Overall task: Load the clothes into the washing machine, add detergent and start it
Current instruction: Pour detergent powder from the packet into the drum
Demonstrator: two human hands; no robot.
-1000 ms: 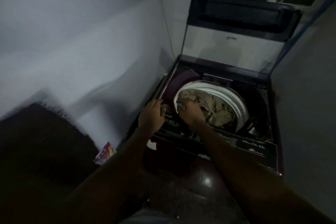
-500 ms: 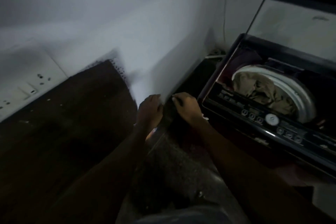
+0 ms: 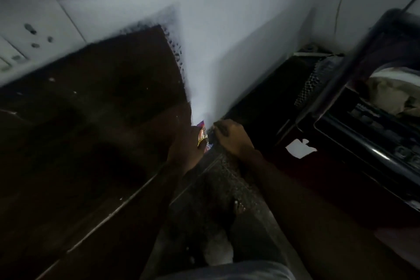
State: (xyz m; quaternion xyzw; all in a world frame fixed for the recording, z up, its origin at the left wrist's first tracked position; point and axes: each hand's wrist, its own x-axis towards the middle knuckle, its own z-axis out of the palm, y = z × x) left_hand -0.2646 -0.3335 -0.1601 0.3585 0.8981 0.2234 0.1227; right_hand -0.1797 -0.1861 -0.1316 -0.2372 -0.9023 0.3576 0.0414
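A colourful packet (image 3: 201, 134) was held in the left hand (image 3: 185, 146), low by the wall. The right hand (image 3: 233, 137) was curled just beside it; its grip could not be told. Beige clothes (image 3: 386, 95) were seen in the washing machine (image 3: 363, 134).

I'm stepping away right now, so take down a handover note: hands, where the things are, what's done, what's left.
Left hand grips the colourful packet, probably detergent, low by the wall.
Right hand is curled beside the packet; whether it grips it is unclear.
Clothes lie in the washing machine drum.
Done: loading, it seems.
Left: add detergent, start the machine.
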